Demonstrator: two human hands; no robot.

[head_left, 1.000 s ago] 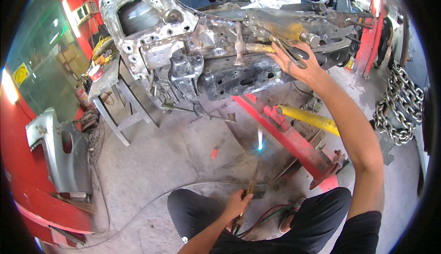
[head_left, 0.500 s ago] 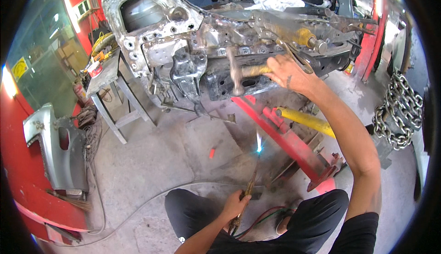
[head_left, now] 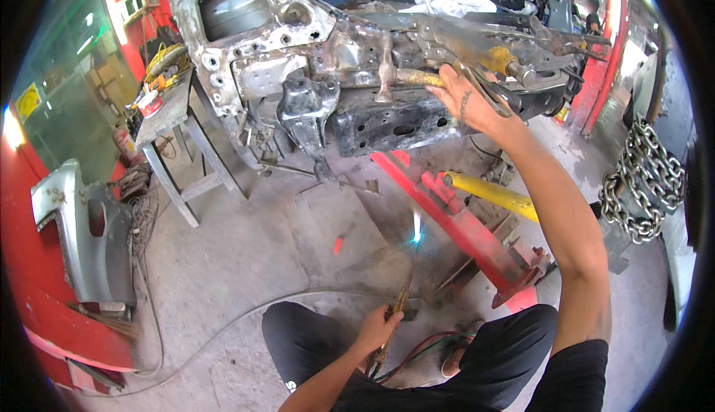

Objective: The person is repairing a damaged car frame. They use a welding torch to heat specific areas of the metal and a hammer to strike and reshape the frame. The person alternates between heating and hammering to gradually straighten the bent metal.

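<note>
Hammer (head_left: 418,78) gripped by its yellow handle, right hand (head_left: 471,103) closed around it, head in front of bare-metal car body (head_left: 357,53); contact cannot be told. Torch (head_left: 403,290) clasped in left hand (head_left: 378,328), nozzle pointing away, lit; blue-white flame (head_left: 417,229) near red beam (head_left: 463,227). Farther out: yellow cylinder (head_left: 495,194) right of beam, grey bench (head_left: 168,117) at left, bundled chain (head_left: 642,177) at far right.

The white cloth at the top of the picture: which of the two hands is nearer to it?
Right. The right hand, gripping the hammer, is a little below the white cloth in the view; the left hand, holding the lit torch, is far lower, toward the bottom edge.
</note>
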